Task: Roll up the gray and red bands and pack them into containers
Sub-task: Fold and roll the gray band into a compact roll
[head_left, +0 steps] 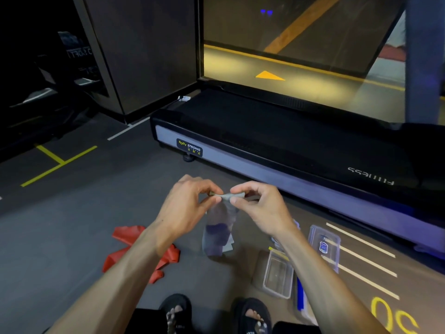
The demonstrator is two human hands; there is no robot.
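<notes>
Above the gym floor (72, 232), the left hand (185, 208) and right hand (260, 208) each pinched the top edge of the gray band (220, 227), which hung between them. Beside it, the red band (127, 235) lay crumpled, with clear containers (278, 276) to the right.

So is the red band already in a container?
No, the red band lies crumpled on the floor, left of the open container.

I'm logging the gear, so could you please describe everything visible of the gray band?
The thin gray stretchy band hangs in the air above the dark floor, pinched at its top edge by the left hand and right hand. It looks translucent and rubbery, drooping in loose folds, its lower end near the floor. It is not yet rolled.
</notes>
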